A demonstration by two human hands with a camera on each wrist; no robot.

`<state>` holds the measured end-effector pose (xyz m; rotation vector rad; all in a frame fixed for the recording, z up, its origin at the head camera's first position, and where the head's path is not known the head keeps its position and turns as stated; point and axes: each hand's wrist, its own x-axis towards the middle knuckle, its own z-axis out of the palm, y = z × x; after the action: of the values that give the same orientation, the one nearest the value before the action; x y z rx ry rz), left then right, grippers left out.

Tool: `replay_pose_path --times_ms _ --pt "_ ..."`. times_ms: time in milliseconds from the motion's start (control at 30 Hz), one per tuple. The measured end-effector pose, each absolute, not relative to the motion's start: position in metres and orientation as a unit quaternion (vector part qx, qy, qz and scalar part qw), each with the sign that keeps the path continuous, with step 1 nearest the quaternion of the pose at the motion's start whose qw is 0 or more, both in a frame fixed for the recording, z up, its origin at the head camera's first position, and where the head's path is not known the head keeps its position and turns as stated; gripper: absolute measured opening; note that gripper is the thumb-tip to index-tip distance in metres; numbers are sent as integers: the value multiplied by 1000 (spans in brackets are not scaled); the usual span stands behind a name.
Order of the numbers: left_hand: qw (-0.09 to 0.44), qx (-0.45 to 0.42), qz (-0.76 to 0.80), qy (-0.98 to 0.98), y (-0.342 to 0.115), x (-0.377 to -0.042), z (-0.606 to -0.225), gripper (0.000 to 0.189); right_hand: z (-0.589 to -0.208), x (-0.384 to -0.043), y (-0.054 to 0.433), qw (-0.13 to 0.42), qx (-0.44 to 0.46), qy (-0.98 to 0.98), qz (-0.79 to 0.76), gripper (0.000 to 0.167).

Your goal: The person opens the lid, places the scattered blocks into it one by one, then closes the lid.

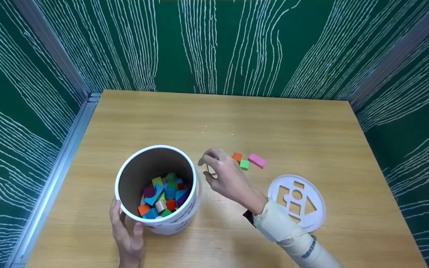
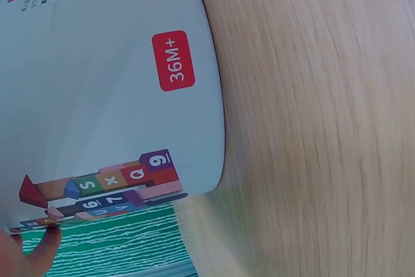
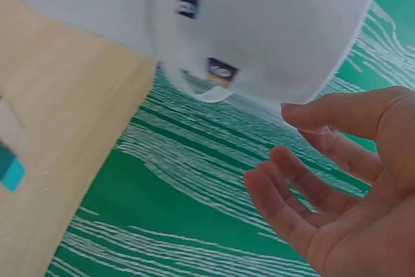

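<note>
A white round bucket (image 1: 169, 226) stands open on the table, with several colored wooden blocks (image 1: 169, 193) inside. My left hand (image 1: 127, 240) rests against its near left side, the fingers along the wall and the thumb at the front. Only fingertips of that hand (image 2: 45, 251) show at the bucket wall in the left wrist view. To the right of the bucket is my right hand (image 1: 227, 178), its fingers loosely bent and the thumb apart. A thin pale edge shows in the gap there; I cannot tell whether it is held. No block shows in that hand (image 3: 369, 225) in the right wrist view.
Beyond my right hand lie an orange block (image 1: 237, 156), a green block (image 1: 244, 164) and a pink block (image 1: 257, 160). A white round lid (image 1: 311, 222) with shaped cutouts lies right of my forearm. Green patterned walls (image 1: 229, 44) enclose the wooden table (image 1: 155, 117).
</note>
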<state>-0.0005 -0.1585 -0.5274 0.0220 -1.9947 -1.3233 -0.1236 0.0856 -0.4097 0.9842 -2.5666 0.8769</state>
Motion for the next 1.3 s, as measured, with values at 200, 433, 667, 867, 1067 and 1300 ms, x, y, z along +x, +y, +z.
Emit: replay_pose_path --times_ms 200,433,667,867,1067,1300 --pt "373 -1 -518 -770 -160 0 -531 66 -429 -131 92 138 328 -886 298 23" --pt "386 -27 -521 -761 -161 -9 -532 63 -443 -138 99 131 309 -891 304 23" --pt "395 -32 -527 -752 -160 -10 -532 63 -455 -143 106 94 280 -912 284 22" --pt "396 -28 -529 -751 -161 -10 -534 62 -468 -149 111 65 250 -925 281 23" --pt "396 -17 -522 -755 -159 -8 -534 62 -479 -153 117 44 232 -929 283 25" --pt "409 -26 -529 -743 -159 -6 -536 67 -494 -157 125 32 212 -934 288 27"
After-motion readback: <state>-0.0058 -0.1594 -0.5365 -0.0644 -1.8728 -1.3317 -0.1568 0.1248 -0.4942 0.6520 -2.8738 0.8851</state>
